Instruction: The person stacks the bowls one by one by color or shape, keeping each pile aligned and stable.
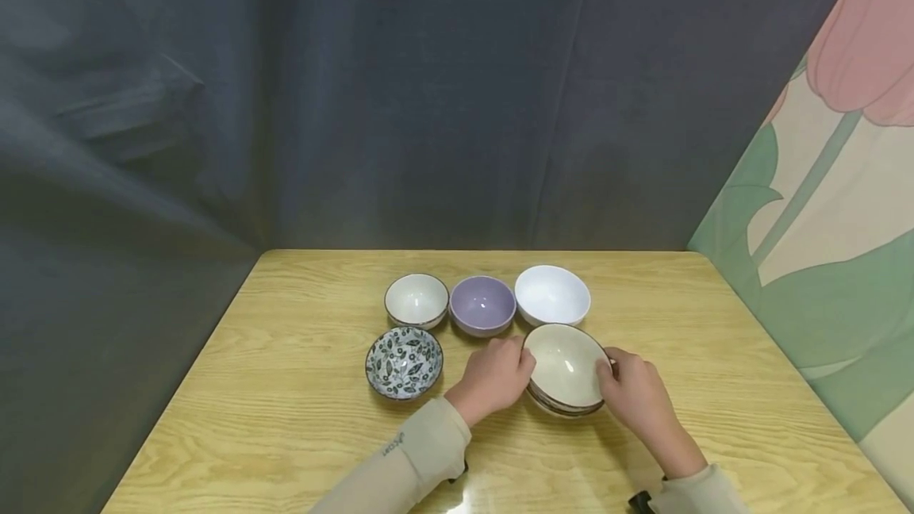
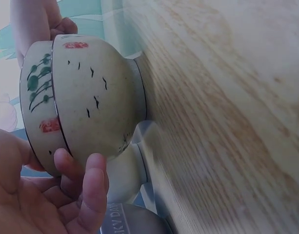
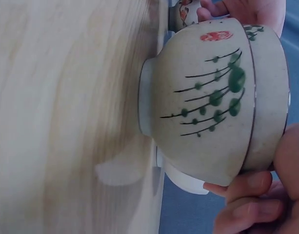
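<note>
Two cream bowls with dark rims are nested together at the front right of the group. The upper bowl point(image 1: 567, 367) sits inside the lower bowl point(image 3: 203, 107), which has green sprigs and a red mark on its side and rests its foot on the table. My left hand point(image 1: 494, 375) grips the upper bowl's left rim, thumb over the edge and fingers beneath. At the opposite side, my right hand point(image 1: 638, 391) pinches that same rim, its thumb inside and curled fingers outside. Both wrist views show the upper bowl's wall standing above the lower rim.
Behind the stack stands a white bowl point(image 1: 552, 294), with a purple bowl point(image 1: 482, 305) and a dark-rimmed off-white bowl point(image 1: 417, 300) in line to its left. A leaf-patterned bowl point(image 1: 404, 363) lies left of my left hand. Dark curtain point(image 1: 443, 101) hangs behind the wooden table point(image 1: 286, 411).
</note>
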Demonstrator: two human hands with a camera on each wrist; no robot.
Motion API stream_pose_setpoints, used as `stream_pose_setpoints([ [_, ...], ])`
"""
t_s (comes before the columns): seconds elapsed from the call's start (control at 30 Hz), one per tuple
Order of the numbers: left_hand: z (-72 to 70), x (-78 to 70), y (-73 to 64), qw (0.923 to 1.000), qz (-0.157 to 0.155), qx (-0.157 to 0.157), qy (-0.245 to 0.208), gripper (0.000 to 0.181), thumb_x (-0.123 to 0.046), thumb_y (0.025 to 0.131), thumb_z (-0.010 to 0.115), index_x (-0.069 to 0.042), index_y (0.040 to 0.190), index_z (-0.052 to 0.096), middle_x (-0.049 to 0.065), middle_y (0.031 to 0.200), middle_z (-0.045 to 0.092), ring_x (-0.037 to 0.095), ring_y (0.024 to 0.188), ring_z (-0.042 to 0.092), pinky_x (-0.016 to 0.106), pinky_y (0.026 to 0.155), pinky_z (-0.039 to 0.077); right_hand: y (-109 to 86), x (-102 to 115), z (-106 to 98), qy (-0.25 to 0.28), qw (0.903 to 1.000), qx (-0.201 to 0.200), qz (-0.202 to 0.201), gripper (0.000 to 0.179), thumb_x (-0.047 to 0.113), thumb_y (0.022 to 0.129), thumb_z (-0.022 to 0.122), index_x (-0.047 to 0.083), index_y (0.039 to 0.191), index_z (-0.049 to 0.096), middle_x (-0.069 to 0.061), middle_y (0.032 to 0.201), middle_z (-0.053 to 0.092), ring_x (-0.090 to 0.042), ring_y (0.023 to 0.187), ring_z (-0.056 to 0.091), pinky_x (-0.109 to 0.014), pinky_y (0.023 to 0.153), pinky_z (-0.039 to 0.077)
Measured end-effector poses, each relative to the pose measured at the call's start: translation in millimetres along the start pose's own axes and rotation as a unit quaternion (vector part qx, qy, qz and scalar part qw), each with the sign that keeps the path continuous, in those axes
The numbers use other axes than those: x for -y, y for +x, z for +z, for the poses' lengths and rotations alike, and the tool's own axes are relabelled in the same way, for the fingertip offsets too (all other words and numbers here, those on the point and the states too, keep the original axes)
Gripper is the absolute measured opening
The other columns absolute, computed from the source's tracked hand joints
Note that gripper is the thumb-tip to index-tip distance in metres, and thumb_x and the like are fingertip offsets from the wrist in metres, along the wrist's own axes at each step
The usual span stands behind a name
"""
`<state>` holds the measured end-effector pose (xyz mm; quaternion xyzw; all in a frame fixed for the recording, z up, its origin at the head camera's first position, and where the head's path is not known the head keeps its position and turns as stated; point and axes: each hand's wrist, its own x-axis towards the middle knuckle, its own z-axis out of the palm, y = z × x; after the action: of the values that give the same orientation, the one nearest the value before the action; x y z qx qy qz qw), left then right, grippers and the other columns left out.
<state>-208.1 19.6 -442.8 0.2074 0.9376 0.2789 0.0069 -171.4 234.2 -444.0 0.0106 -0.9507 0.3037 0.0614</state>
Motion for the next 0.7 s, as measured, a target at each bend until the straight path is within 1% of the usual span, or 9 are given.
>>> stream_pose_setpoints([
  [0.07, -1.1, -0.2, 0.4, 1.0, -0.003, 0.002, -0.005, 0.03, -0.023, 0.102, 0.042, -0.014, 0.079, 0.057, 0.0, 0.064, 0.051, 0.014, 0.058, 0.051, 0.033, 0.056, 0.045, 0.1, -0.8, 0.1, 0.003, 1.0, -0.001, 0.001, 0.032, 0.01, 0.099, 0.05, -0.012, 0.116, 0.065, -0.005, 0.064, 0.057, -0.015, 0.055, 0.046, -0.026, 0.047, 0.037],
  [0.13, -1.7, -0.5, 0.5, 0.9999, -0.005, 0.003, -0.009, 0.031, -0.025, 0.103, 0.042, -0.014, 0.079, 0.058, -0.001, 0.063, 0.051, 0.014, 0.058, 0.05, 0.034, 0.055, 0.044, 0.4, -1.7, 0.5, 0.003, 1.0, -0.007, -0.005, 0.032, 0.01, 0.099, 0.05, -0.012, 0.115, 0.066, -0.008, 0.066, 0.06, -0.015, 0.056, 0.048, -0.026, 0.048, 0.039],
  [0.17, -1.5, -0.6, 0.6, 1.0, -0.004, 0.001, -0.007, 0.031, -0.025, 0.104, 0.043, -0.013, 0.08, 0.059, -0.001, 0.063, 0.052, 0.015, 0.058, 0.052, 0.034, 0.055, 0.044, 0.3, -2.2, 0.5, 0.003, 0.9999, -0.008, -0.006, 0.032, 0.01, 0.099, 0.05, -0.013, 0.116, 0.065, -0.012, 0.069, 0.063, -0.016, 0.058, 0.052, -0.027, 0.049, 0.043],
  [0.27, -0.3, -0.6, 0.5, 1.0, -0.001, -0.002, -0.001, 0.03, -0.024, 0.104, 0.044, -0.01, 0.085, 0.063, 0.001, 0.066, 0.055, 0.016, 0.06, 0.056, 0.035, 0.057, 0.047, 0.0, -2.5, 0.2, 0.002, 0.9999, -0.006, -0.014, 0.034, 0.009, 0.1, 0.049, -0.016, 0.118, 0.063, -0.026, 0.088, 0.07, -0.026, 0.072, 0.066, -0.034, 0.058, 0.054],
  [0.3, 0.2, -0.5, 0.3, 1.0, -0.002, -0.001, -0.001, 0.029, -0.023, 0.104, 0.044, -0.009, 0.087, 0.063, 0.001, 0.067, 0.055, 0.016, 0.061, 0.056, 0.035, 0.057, 0.048, -0.2, -2.2, -0.1, 0.0, 0.9998, -0.005, -0.018, 0.035, 0.009, 0.1, 0.049, -0.017, 0.119, 0.062, -0.029, 0.096, 0.07, -0.03, 0.08, 0.069, -0.038, 0.062, 0.057],
  [0.37, 1.4, -0.2, 0.1, 1.0, -0.002, -0.001, 0.001, 0.028, -0.021, 0.103, 0.043, -0.008, 0.088, 0.063, 0.002, 0.067, 0.055, 0.017, 0.061, 0.056, 0.035, 0.058, 0.049, 0.0, -1.1, -1.2, 0.0, 0.9998, 0.007, -0.02, 0.036, 0.009, 0.101, 0.048, -0.018, 0.12, 0.06, -0.034, 0.103, 0.068, -0.036, 0.089, 0.071, -0.044, 0.067, 0.058],
  [0.47, 2.1, -0.2, -0.2, 0.9999, -0.007, 0.004, -0.008, 0.026, -0.02, 0.102, 0.043, -0.006, 0.091, 0.062, 0.0, 0.066, 0.052, 0.016, 0.06, 0.053, 0.035, 0.059, 0.049, 1.3, 0.5, -2.6, -0.007, 0.9995, 0.015, -0.028, 0.035, 0.008, 0.1, 0.048, -0.019, 0.12, 0.06, -0.035, 0.105, 0.067, -0.037, 0.09, 0.07, -0.045, 0.068, 0.058],
  [0.6, 2.5, -0.7, -0.1, 0.9998, -0.009, 0.009, -0.012, 0.028, -0.02, 0.102, 0.043, -0.003, 0.097, 0.064, 0.001, 0.067, 0.052, 0.016, 0.061, 0.053, 0.036, 0.06, 0.051, 3.5, 1.5, -3.9, -0.011, 0.9993, 0.023, -0.026, 0.034, 0.007, 0.1, 0.048, -0.019, 0.119, 0.06, -0.035, 0.104, 0.067, -0.033, 0.086, 0.07, -0.043, 0.065, 0.058],
  [0.7, 2.4, -0.9, -0.4, 0.9998, -0.011, 0.01, -0.011, 0.028, -0.019, 0.102, 0.042, -0.001, 0.1, 0.064, 0.001, 0.068, 0.052, 0.016, 0.062, 0.053, 0.036, 0.061, 0.051, 3.8, 1.3, -2.8, -0.009, 0.9994, 0.026, -0.021, 0.034, 0.008, 0.1, 0.048, -0.018, 0.119, 0.06, -0.035, 0.105, 0.067, -0.033, 0.087, 0.07, -0.043, 0.066, 0.058],
])
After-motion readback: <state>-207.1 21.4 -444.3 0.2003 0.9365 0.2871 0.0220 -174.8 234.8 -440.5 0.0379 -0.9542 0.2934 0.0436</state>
